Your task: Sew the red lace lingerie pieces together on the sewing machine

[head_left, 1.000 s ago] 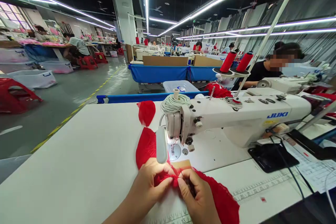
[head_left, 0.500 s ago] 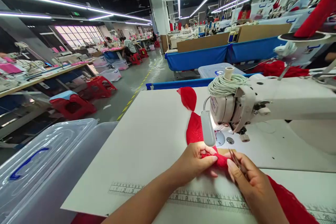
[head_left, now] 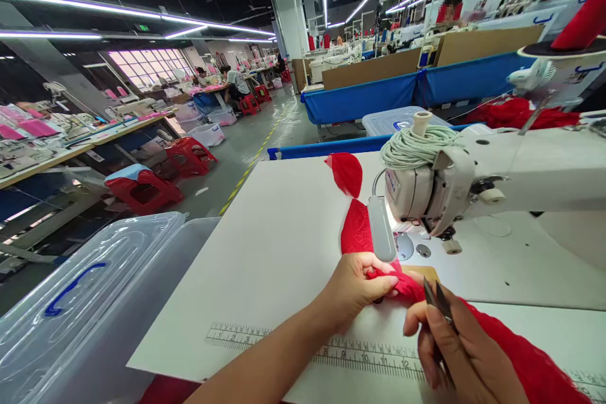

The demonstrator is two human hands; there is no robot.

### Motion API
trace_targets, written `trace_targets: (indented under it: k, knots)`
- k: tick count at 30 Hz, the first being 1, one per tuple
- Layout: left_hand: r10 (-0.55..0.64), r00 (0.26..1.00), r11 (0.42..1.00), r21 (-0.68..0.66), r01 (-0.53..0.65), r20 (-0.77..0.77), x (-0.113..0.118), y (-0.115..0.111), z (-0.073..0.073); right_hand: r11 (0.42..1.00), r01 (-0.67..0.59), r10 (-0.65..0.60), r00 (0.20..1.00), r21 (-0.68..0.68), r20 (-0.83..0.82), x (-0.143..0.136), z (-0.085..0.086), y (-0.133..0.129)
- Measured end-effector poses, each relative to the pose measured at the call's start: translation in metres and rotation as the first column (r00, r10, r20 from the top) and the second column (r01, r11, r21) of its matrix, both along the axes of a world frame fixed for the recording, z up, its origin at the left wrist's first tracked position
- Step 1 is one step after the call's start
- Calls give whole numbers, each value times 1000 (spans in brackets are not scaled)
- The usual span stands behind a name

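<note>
My left hand (head_left: 357, 287) pinches a gathered strip of red lace fabric (head_left: 408, 286) just in front of the sewing machine (head_left: 530, 170). From there the fabric runs to the right, under my right hand (head_left: 466, 347) and down past it. In that right hand are thread snips (head_left: 440, 303), their pointed blades apart and aimed up and away from me. Beyond my left hand, a red patterned fabric piece (head_left: 356, 227) lies partly behind the machine's grey plate (head_left: 381, 230). Another red piece (head_left: 348, 175) rests farther back on the white table (head_left: 284, 233).
A printed ruler scale (head_left: 353, 353) crosses the table's near side. Left of the table stands a lidded clear plastic bin (head_left: 95, 303). Red stools (head_left: 144, 189) line the aisle. Blue cloth troughs (head_left: 360, 101) hang ahead, and a red thread cone (head_left: 580, 25) stands at upper right.
My right hand has drawn back from the fabric, toward me and to the right, and the snips' blades now show apart. My left hand still pinches the fabric. The view has shifted slightly.
</note>
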State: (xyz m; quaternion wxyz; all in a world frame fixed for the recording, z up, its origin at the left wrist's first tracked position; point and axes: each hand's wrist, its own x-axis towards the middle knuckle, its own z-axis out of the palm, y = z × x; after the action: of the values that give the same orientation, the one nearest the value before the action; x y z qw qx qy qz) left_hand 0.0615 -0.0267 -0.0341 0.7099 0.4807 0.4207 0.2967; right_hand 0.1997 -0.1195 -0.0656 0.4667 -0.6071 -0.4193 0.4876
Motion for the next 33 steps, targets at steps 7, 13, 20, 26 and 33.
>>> trace_targets:
  k: [7,13,20,26,33]
  knots:
    - [-6,1000,1000,-3,6,-11,0,-1,4,983,-177,179,983,-49,49,-3,0,5]
    - [-17,999,1000,-3,18,31,-1,2,-1,993,-114,115,992,-40,43,-4,2,9]
    - [-30,998,999,19,29,54,0,1,0,998,-56,56,998,-15,4,-2,-4,8]
    - [-27,999,997,79,25,22,0,1,-1,980,-200,200,980,-7,-11,3,-9,10]
    - [-35,998,999,34,33,48,-1,1,3,983,-184,184,982,3,38,1,-4,7]
